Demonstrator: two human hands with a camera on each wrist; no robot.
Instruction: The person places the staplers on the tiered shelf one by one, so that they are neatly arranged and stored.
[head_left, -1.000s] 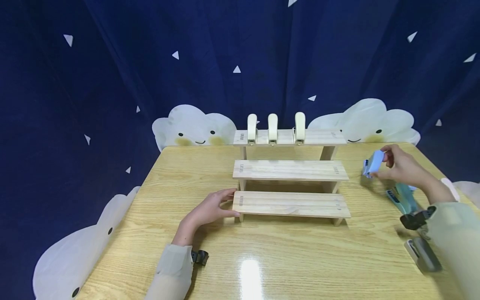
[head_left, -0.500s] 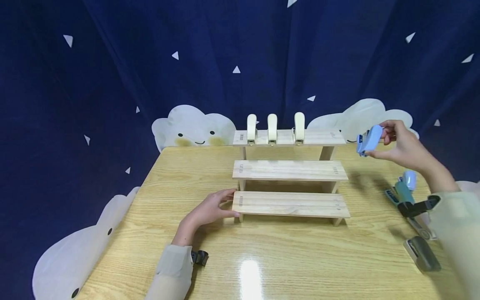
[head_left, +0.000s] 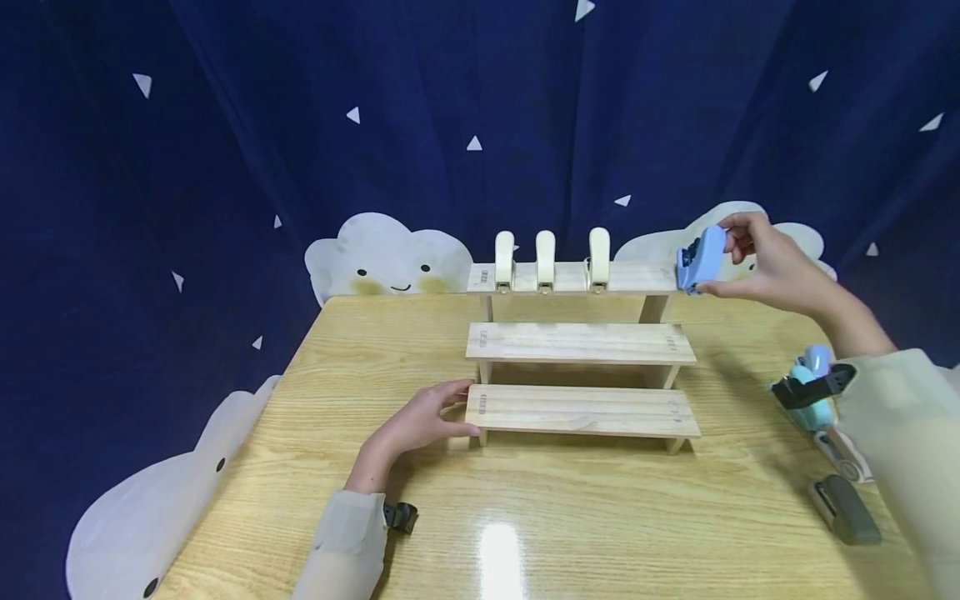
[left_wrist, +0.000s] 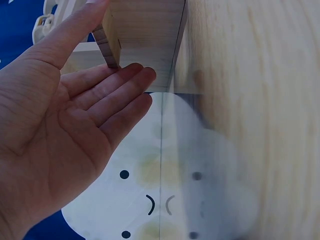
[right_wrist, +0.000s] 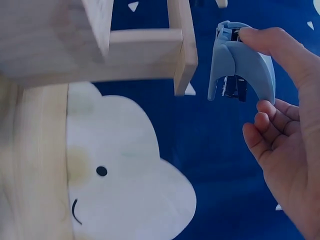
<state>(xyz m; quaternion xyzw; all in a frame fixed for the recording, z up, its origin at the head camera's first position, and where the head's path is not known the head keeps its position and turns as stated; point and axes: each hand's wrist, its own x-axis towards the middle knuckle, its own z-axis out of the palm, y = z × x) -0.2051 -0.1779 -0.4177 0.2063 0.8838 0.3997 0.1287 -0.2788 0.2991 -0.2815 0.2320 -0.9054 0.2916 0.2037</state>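
Observation:
My left hand [head_left: 423,417] is at the left end of the three-tier wooden shelf stand [head_left: 581,408], by its lowest board. The thumb lies at the board's front corner and the fingertips at its back corner; in the left wrist view the fingers [left_wrist: 120,95] are nearly straight. A blue stapler [head_left: 703,258] is held up in my right hand [head_left: 776,262], beside the right end of the top board. Seen in the right wrist view, the thumb presses one end of the stapler [right_wrist: 245,62] and fingertips pinch the other. Several cream staplers [head_left: 545,254] stand upright in a row on the top board.
On the table's right side lie another blue stapler [head_left: 817,358], a teal stapler [head_left: 813,410], a pale stapler [head_left: 843,454] partly behind the right sleeve, and a dark grey stapler [head_left: 847,510]. A navy curtain [head_left: 405,100] with white clouds hangs behind the wooden table [head_left: 600,517].
My right hand has lifted the blue stapler off the table's right side and carried it up and left to the top board's end. The left hand has stayed in place.

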